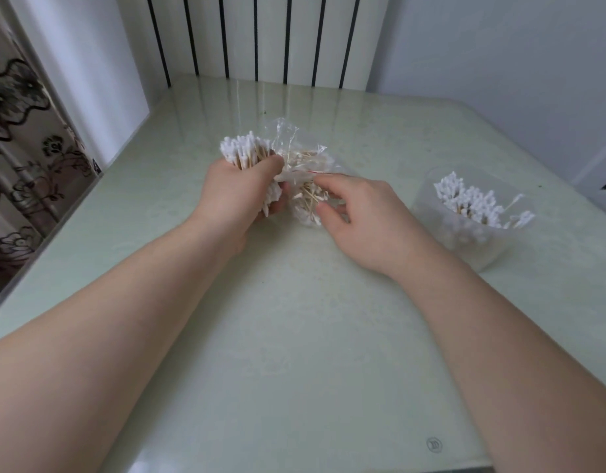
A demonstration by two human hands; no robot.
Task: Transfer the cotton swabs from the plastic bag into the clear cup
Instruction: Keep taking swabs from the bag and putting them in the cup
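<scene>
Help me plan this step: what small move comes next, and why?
Probably carry the bundle of swabs in the left hand across to the clear cup: it looks clear of the plastic bag, which the right hand pinches, and the cup seems to have room.

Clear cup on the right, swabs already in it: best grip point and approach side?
Grip the clear cup round its side wall, below the rim, coming level from its left, the side nearest the right hand. It stands upright on the table, and swabs stick up past its rim, so a top-down grab would likely hit them.
</scene>
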